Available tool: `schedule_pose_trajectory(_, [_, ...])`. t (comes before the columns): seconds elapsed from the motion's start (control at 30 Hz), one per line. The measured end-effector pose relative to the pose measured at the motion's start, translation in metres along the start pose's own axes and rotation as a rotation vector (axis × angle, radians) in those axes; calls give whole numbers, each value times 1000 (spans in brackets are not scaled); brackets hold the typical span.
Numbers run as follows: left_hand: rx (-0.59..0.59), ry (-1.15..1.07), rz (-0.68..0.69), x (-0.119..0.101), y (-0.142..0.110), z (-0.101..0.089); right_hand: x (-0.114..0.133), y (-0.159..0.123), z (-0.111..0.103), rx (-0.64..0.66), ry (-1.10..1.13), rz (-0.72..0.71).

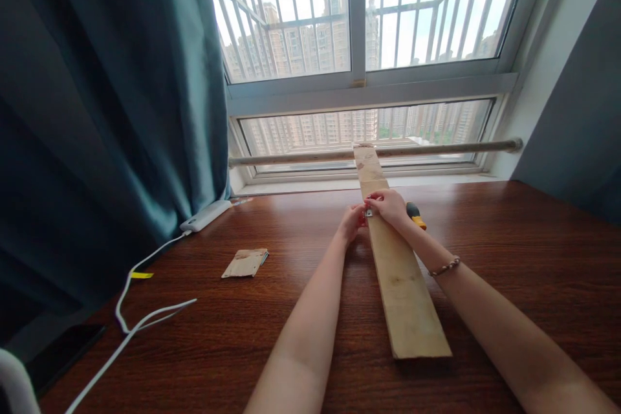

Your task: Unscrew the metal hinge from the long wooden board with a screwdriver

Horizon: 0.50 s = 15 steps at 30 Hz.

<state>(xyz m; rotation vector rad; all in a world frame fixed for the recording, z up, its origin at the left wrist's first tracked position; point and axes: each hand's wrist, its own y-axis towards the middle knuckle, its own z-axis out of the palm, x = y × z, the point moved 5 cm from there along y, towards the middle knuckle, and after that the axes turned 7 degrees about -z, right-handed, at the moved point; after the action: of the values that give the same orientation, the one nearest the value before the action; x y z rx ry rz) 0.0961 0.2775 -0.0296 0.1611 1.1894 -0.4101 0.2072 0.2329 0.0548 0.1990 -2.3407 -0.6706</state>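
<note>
A long pale wooden board (405, 294) runs from near me toward the window, its far end at the rail. At the board's left edge, both hands meet around a small shiny metal piece with a dark hole (369, 213); its exact kind is too small to tell. My left hand (352, 220) is closed beside that edge, fingertips at the metal piece. From above, my right hand (389, 206) pinches at the same spot, resting over the board. Just right of my right wrist lies a tool with a black and yellow handle (416, 215), partly hidden.
On the brown wooden table (301, 259) lie a small piece of cardboard (245, 263), a white power strip (206, 216) with a white cable (125, 297), and a yellow strip (142, 275). A blue curtain (194, 110) hangs left. A horizontal rail (436, 150) crosses before the window.
</note>
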Motion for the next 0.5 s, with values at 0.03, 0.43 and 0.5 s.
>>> schedule_pose_trajectory(0.03, [32,17,27,-2,0,1,1,0,0,4,-4,-11])
schedule_pose_trajectory(0.43, [12,141,68,-9,0,4,12,-4,0,-3,-151,-69])
schedule_pose_trajectory(0.5, [24,98,51,-7,-1,5,13,-5,1,-4,-163,-64])
